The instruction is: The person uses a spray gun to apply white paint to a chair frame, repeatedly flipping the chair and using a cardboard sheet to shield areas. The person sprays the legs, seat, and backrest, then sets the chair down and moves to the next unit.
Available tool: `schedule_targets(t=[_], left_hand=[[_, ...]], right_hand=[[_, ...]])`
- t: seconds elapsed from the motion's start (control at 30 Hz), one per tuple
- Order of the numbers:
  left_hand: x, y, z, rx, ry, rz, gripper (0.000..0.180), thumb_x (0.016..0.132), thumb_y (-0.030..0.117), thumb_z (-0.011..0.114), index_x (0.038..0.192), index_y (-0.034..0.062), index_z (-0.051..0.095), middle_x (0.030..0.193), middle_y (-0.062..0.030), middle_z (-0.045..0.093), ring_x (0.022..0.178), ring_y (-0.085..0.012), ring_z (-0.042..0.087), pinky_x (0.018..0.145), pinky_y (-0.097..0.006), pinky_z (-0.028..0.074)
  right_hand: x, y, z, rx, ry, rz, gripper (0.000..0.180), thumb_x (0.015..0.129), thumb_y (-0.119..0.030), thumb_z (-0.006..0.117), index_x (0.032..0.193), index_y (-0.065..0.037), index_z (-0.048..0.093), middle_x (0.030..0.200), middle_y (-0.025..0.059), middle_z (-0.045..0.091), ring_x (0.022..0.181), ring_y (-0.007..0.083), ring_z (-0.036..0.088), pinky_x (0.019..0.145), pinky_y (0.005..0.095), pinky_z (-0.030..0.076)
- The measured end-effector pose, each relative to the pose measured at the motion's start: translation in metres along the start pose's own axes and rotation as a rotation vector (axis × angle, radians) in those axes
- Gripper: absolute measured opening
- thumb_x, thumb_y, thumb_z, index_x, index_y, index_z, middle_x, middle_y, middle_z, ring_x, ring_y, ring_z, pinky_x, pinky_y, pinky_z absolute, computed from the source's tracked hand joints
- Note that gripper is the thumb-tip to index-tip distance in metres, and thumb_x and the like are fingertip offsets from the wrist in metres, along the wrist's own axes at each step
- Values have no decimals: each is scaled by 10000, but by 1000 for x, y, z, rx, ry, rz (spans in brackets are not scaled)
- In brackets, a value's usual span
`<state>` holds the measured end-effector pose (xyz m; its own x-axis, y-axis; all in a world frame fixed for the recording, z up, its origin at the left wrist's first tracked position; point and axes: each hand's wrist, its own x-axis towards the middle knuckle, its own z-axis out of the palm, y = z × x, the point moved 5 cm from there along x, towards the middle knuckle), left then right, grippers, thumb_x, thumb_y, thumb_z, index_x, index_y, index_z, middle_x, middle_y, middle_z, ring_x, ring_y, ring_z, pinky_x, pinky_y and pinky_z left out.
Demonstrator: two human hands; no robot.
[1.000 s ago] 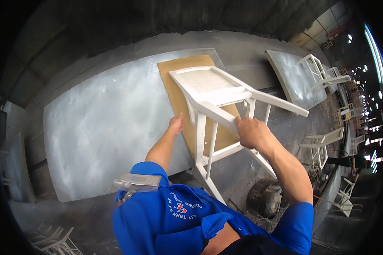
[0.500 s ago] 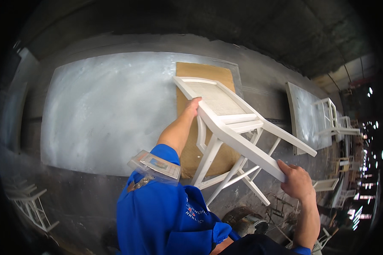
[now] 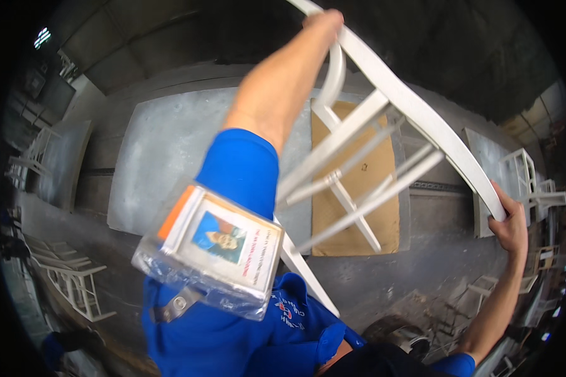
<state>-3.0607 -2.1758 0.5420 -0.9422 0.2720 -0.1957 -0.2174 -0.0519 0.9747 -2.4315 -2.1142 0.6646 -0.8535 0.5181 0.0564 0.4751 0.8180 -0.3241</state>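
A white wooden chair (image 3: 424, 119) is held up, tilted, in front of me. My left hand (image 3: 326, 24) is raised high and closed around its long rail near the upper edge of the view. Lower at the right, my right hand (image 3: 510, 221) grips the far end of the same rail. The chair's legs and crossbars slant toward the lower left, partly hidden behind my left arm. Below the chair lies a brown cardboard sheet (image 3: 383, 232), on the right part of a large pale grey panel (image 3: 163, 157).
More white chairs stand at the left (image 3: 75, 283) and the right (image 3: 528, 182). Other pale panels lie at the left (image 3: 63, 163) and right (image 3: 478, 151). A round, stained bucket (image 3: 399, 333) stands near my body. A plastic badge holder (image 3: 226, 251) hangs on my left sleeve.
The chair has been lifted and turned, its legs now pointing to the lower left. My left hand has risen to the top edge; my right hand has moved up and right.
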Motion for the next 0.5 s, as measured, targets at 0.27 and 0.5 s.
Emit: schedule_targets(t=[0.27, 0.5], left_hand=[[-154, 150, -152, 438, 64, 734, 418, 886, 392, 708, 1061, 17, 767, 1061, -201, 768, 1011, -308, 751, 854, -439, 588], [-171, 140, -277, 438, 45, 853, 544, 800, 274, 851, 1113, -117, 640, 1032, -215, 755, 889, -302, 750, 794, -405, 604]], right_hand=[[-40, -78, 302, 481, 308, 24, 792, 713, 76, 684, 1485, -52, 557, 1135, 144, 723, 1034, 208, 685, 938, 325, 522], [-53, -203, 442, 700, 126, 128, 466, 815, -38, 722, 1267, -14, 612, 1068, 137, 704, 1017, 238, 676, 921, 377, 519]])
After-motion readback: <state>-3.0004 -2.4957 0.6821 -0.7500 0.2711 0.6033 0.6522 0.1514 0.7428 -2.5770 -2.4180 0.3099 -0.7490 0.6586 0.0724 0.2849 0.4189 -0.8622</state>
